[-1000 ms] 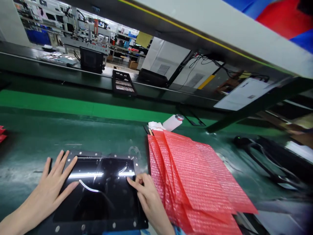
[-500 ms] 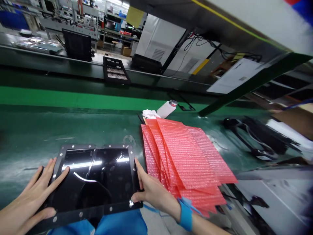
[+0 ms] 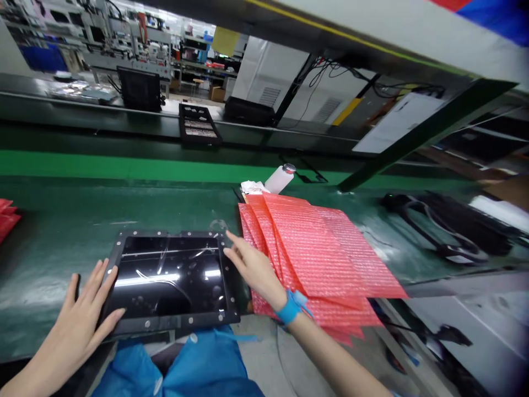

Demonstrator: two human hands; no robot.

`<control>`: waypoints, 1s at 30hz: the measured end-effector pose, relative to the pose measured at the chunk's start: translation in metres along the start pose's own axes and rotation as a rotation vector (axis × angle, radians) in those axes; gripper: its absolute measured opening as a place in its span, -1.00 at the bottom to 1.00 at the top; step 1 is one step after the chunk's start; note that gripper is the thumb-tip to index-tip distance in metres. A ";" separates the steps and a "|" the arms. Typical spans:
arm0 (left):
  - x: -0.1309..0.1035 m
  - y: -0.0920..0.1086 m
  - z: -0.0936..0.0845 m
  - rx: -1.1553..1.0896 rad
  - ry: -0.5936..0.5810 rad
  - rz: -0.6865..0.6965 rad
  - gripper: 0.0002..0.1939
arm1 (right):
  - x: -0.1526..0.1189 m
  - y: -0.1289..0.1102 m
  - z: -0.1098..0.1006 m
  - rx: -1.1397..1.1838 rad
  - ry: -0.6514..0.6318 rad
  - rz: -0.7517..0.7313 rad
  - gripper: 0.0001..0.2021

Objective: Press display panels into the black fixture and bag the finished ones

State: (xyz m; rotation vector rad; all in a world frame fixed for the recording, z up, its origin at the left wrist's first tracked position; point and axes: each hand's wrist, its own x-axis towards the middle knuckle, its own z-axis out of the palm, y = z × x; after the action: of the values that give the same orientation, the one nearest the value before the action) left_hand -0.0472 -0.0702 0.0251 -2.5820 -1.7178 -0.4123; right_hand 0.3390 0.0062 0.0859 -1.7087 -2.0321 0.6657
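Note:
A black panel (image 3: 169, 281) with a glossy screen and round silver dots along its frame lies on the green bench, near its front edge. Fingers spread, my left hand (image 3: 85, 314) rests against the panel's left side, its thumb and fingertips on the frame. My right hand (image 3: 254, 267), with a blue wrist strap, is at the upper right corner. Its index finger and thumb are apart, near the frame, and nothing shows between them. Red bubble-wrap bags (image 3: 314, 253) are stacked right of the panel, partly behind my right forearm.
A white bottle (image 3: 279, 179) and crumpled white tissue (image 3: 253, 187) stand behind the bags. More red wrap (image 3: 7, 218) lies at the far left. A green post (image 3: 413, 143) rises on the right, near black equipment (image 3: 446, 226). A black tray (image 3: 200, 124) sits on the rear ledge.
My right hand has moved from the panel's lower right corner up to its upper right corner. The panel appears higher in view and more level. Red wrap has come into view at left.

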 end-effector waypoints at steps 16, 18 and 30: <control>-0.005 0.015 -0.003 -0.012 0.047 -0.058 0.18 | 0.072 -0.058 0.055 0.104 -0.151 -0.435 -0.47; -0.005 0.017 -0.004 -0.021 0.048 -0.079 0.19 | 0.083 -0.057 0.049 0.179 -0.200 -0.416 -0.50; 0.003 0.032 -0.030 -0.939 0.108 -0.297 -0.08 | 0.102 -0.084 0.001 0.438 -0.498 -0.288 -0.53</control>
State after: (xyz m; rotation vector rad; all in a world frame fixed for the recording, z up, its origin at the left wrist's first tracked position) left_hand -0.0232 -0.0853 0.0589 -2.6681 -2.2409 -1.6861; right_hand 0.2547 0.0948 0.1348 -1.0436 -2.1654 1.4146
